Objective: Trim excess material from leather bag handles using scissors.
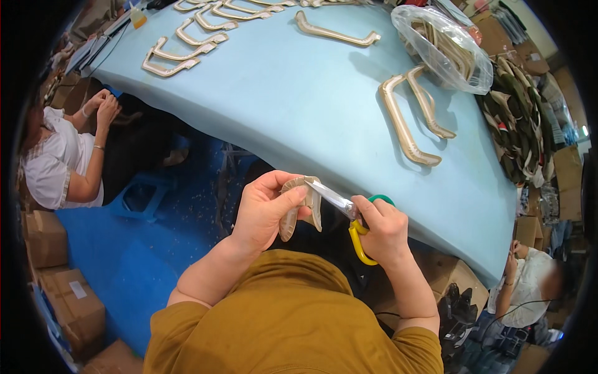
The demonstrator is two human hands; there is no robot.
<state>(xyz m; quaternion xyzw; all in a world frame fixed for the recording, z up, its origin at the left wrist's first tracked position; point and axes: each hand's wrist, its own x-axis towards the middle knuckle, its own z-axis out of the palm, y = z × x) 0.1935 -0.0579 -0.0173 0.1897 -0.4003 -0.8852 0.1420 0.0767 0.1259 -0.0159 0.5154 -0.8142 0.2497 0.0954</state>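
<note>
Left hand (258, 209) pinches a beige strip (316, 210) — ends hanging below the thumb.

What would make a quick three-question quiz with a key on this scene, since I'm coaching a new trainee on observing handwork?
1. What does the left hand hold while the right hand holds the scissors?
2. True or false: the clear plastic bag has several beige pieces in it.
3. What colours are the scissors' handle loops?
a) red and blue
b) yellow and green
c) black and white

Key:
1. A curved beige piece with a creased edge.
2. True.
3. b.
</note>
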